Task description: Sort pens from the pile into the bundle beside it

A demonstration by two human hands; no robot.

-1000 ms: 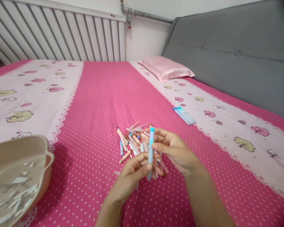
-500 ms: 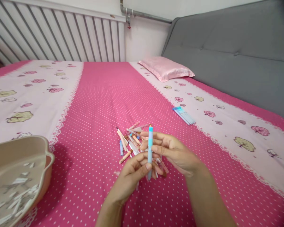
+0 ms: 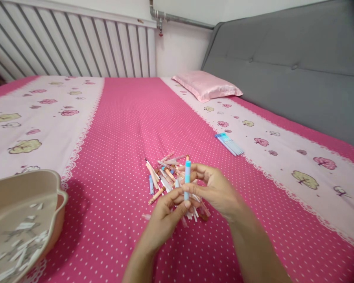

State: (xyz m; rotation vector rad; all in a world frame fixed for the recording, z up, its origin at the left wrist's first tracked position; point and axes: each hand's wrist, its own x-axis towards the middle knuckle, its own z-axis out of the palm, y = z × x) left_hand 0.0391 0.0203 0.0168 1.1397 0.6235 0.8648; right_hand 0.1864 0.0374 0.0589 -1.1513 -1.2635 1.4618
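Both hands hold one pen [image 3: 187, 177], pale blue and lilac with a bright blue top, roughly upright. Its lower end is not visible. My left hand [image 3: 169, 208] pinches the lower part between thumb and fingers. On the middle of the barrel, the thumb and fingers of my right hand [image 3: 214, 188] are closed. Under and behind the hands lies a loose pile of pens and pen parts [image 3: 166, 177] in pink, white, orange, brown and blue, partly hidden by my fingers.
A neat row of blue pens [image 3: 229, 144] lies to the right on the pink dotted bedspread [image 3: 129, 114]. At lower left stands a beige basin [image 3: 51, 181] holding white and grey scraps. Farther back are a pink pillow [image 3: 208, 84], a grey headboard [image 3: 283, 59] and a white radiator [image 3: 76, 43].
The pen shows shorter between my hands, its lower end no longer visible. My left hand has shifted slightly up, and my right fingers have moved a little along the barrel.
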